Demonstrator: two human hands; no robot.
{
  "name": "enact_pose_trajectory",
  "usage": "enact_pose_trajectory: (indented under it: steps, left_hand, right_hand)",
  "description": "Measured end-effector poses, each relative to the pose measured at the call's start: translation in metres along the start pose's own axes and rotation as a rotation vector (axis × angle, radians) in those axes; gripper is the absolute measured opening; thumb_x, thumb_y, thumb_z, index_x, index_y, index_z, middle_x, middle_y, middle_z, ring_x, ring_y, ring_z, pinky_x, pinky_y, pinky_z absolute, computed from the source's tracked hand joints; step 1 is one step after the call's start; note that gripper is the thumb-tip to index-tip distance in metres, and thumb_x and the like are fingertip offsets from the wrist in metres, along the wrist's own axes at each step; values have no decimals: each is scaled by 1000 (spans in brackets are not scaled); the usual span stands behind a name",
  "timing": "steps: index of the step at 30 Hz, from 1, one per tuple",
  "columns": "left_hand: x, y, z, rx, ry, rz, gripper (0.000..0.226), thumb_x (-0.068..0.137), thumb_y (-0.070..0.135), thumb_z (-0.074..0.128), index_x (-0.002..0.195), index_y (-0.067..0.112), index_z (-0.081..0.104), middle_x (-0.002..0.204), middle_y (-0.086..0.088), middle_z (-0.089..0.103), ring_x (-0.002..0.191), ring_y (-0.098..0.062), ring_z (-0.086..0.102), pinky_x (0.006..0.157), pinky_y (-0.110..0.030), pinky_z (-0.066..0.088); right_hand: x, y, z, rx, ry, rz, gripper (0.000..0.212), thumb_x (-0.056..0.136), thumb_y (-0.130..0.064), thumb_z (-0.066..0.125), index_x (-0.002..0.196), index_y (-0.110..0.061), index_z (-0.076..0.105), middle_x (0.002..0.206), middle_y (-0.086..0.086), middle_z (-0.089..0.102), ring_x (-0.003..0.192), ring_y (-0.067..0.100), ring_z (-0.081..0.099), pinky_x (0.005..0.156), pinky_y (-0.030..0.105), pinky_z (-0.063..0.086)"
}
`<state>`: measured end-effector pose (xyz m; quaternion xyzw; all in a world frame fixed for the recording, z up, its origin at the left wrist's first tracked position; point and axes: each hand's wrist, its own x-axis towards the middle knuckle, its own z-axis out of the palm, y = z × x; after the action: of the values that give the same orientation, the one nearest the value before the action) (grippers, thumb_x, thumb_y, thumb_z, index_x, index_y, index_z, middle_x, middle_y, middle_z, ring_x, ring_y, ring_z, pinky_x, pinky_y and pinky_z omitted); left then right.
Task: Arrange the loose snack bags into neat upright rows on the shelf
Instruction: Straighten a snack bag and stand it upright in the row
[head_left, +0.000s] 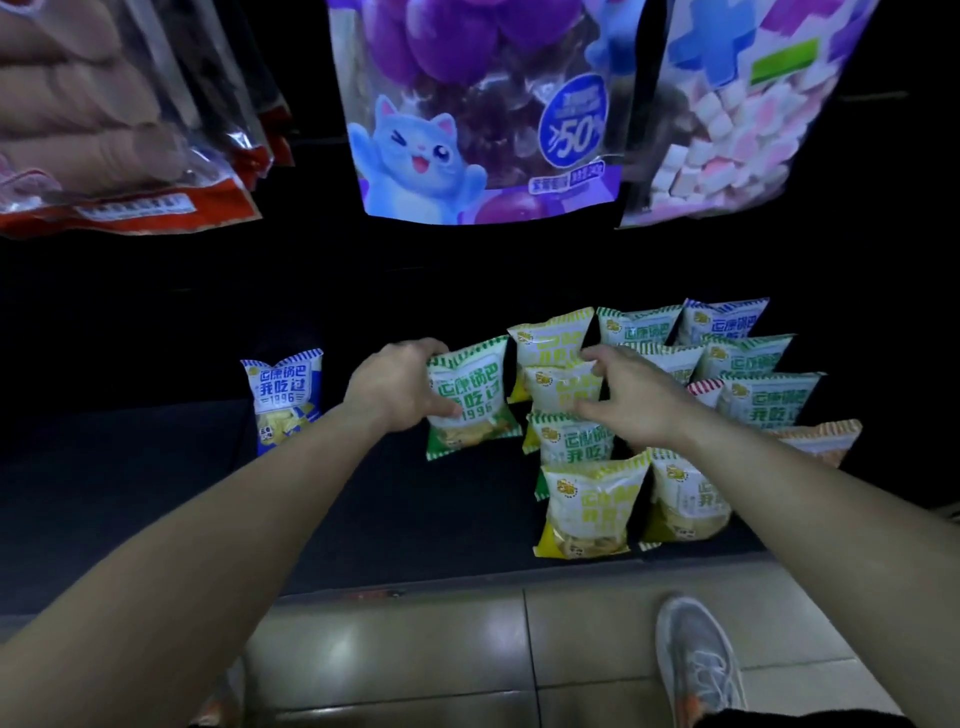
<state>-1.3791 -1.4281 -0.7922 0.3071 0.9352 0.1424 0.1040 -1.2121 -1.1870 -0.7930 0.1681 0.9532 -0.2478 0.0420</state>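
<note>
**A:** Where's the green bag (470, 400)?

**B:** On the shelf (156, 493), just left of the yellow row and well apart from the lone blue bag (283, 395). The left grip (400, 384) pinches its left edge, thumb on the front, fingers behind.

**A:** Why hold it there?

**B:** Likely to steady it upright as a new column beside the yellows.

**A:** Which way does it point?

**B:** Long axis near vertical, sealed top up, print facing the person.

**A:** And the right grip (628, 395)?

**B:** Its fingers lie over a yellow bag (563, 387). Whether they pinch it I cannot tell, as it's blurred. It's probably squaring that row.
</note>
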Motion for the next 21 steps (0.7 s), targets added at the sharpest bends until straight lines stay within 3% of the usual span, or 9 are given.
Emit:
enact_pose_trajectory:
  steps: [11,21]
  left_hand:
    - [105,-23,83,129,45,-125,87,71,47,82,145,27,39,133,-6,55,117,-29,54,81,-44,54]
    - [134,-37,108,62,49,-106,85,75,41,81,146,29,36,139,-5,48,126,-32,39,88,-45,46]
  right_hand:
    - [11,35,17,-308,-112,-9,72,91,-53,55,150,-27,24,150,3,35,130,29,41,96,46,44]
    - [17,32,22,-308,-132,-11,67,92,-48,56,149,-27,27,145,1,38,128,26,42,93,43,46]
